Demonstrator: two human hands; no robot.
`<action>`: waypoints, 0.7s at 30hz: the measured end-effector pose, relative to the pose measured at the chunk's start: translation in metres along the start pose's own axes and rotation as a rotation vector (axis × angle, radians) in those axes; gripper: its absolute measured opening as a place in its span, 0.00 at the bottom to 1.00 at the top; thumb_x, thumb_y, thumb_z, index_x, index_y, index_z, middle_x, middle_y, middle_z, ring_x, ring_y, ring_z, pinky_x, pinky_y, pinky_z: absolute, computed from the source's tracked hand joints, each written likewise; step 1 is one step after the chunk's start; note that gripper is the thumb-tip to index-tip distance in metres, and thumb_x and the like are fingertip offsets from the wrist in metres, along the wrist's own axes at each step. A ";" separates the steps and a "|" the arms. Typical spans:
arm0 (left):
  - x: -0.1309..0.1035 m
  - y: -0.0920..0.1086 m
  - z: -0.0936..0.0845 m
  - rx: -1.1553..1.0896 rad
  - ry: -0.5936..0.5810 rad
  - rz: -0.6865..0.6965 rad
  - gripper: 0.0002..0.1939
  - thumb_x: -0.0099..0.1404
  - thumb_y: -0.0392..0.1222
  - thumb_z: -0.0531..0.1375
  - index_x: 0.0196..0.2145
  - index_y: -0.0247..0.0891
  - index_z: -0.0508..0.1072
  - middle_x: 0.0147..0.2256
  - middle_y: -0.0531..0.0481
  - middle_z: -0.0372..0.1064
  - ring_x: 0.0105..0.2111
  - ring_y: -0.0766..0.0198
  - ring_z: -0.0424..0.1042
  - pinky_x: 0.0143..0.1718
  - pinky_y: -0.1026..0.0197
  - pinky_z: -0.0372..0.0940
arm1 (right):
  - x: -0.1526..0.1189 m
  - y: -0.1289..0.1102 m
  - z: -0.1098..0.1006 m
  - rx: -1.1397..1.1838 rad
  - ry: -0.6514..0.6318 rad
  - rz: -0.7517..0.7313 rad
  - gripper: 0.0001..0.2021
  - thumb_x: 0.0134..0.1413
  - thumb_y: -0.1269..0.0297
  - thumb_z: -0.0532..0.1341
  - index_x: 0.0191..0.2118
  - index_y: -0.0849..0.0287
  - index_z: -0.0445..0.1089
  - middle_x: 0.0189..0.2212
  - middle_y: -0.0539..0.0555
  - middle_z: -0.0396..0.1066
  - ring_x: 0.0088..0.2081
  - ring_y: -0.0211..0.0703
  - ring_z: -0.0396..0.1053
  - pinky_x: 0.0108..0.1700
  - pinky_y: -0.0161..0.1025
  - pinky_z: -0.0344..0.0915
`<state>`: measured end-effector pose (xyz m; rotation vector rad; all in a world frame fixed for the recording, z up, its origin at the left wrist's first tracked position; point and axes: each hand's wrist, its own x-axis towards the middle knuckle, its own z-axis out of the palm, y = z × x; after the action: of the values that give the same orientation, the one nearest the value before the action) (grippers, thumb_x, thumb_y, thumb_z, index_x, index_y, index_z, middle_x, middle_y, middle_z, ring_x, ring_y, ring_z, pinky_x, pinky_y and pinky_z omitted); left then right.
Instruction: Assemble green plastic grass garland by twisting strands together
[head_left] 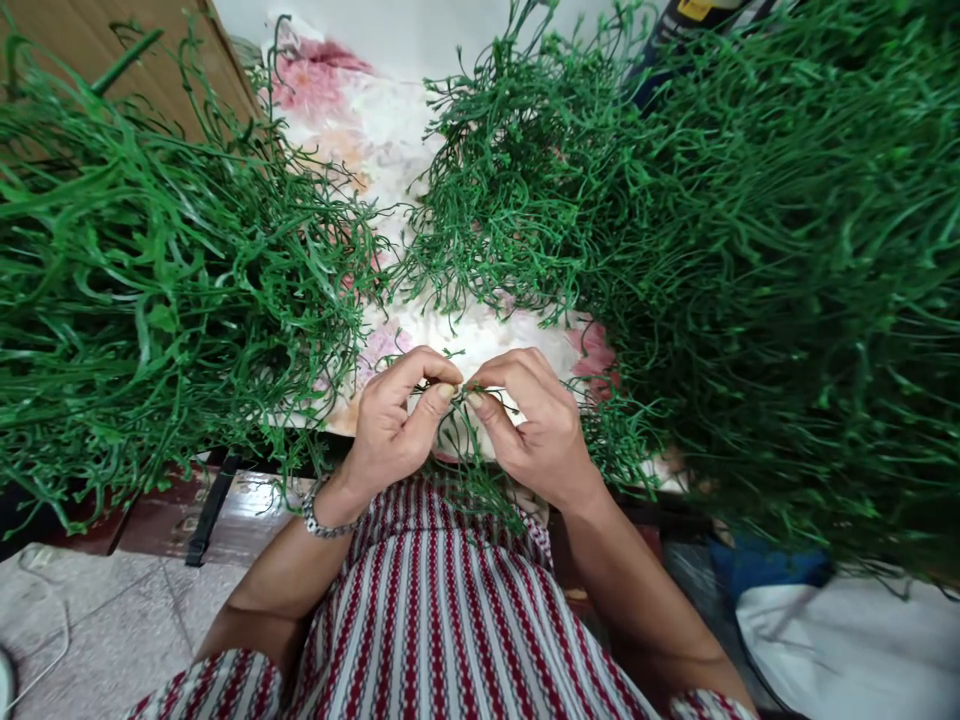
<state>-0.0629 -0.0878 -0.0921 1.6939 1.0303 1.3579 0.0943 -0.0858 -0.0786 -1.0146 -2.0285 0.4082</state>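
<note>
My left hand [396, 418] and my right hand [536, 420] meet in front of my body, fingertips nearly touching. Both pinch a small bunch of thin green plant stems [471, 455], which look like artificial greenery. Its loose ends hang down between my hands onto my striped clothing. Exactly how the stems join at the fingertips is too small to make out. A large pile of green stems [172, 270] lies to the left of my hands, and a bigger green heap [765, 270] spreads out on the right.
A floral cloth [382, 150] covers the tabletop under the greenery. At the back left stands a brown cardboard box [150, 60]. A dark container with a yellow label [694, 12] is partly hidden behind the right heap. A white bag [855, 640] lies at lower right.
</note>
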 end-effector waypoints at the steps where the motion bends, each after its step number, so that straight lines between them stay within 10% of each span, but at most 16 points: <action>1: 0.000 0.001 -0.001 0.012 -0.025 0.002 0.03 0.61 0.36 0.55 0.32 0.37 0.69 0.29 0.50 0.66 0.31 0.66 0.65 0.31 0.64 0.61 | 0.000 0.000 0.000 -0.010 0.001 0.003 0.02 0.54 0.70 0.56 0.34 0.61 0.65 0.30 0.55 0.67 0.35 0.41 0.63 0.37 0.42 0.61; 21: 0.007 0.006 -0.012 0.517 -0.334 0.258 0.12 0.62 0.39 0.53 0.22 0.38 0.61 0.21 0.54 0.56 0.25 0.65 0.57 0.31 0.58 0.52 | -0.009 0.000 -0.003 -0.077 -0.271 -0.024 0.07 0.53 0.76 0.48 0.31 0.61 0.60 0.26 0.53 0.58 0.30 0.40 0.58 0.32 0.37 0.57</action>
<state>-0.0733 -0.0833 -0.0819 2.4100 1.0467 0.9490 0.0995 -0.0932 -0.0818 -1.0253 -2.3115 0.4791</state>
